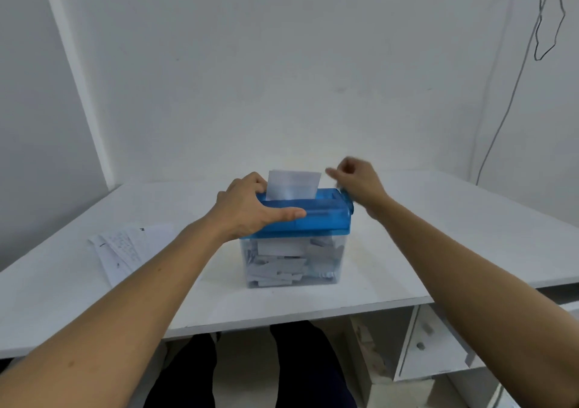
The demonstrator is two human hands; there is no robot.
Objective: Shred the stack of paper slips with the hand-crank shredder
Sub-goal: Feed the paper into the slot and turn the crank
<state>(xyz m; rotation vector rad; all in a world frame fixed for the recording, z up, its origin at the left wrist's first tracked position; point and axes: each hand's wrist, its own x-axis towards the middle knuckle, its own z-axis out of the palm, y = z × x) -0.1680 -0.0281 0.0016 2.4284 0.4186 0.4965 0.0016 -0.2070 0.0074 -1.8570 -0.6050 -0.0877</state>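
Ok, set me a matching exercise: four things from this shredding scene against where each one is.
Things:
1 left hand
2 right hand
3 single slip
4 stack of slips

Places:
A standing in the slot of the blue lid
B flat on the table, left of the clear bin
C above the lid's right end, fingers curled
D gripping the lid's left end

Pairs: 1-D, 2-C, 3-A, 4-B.
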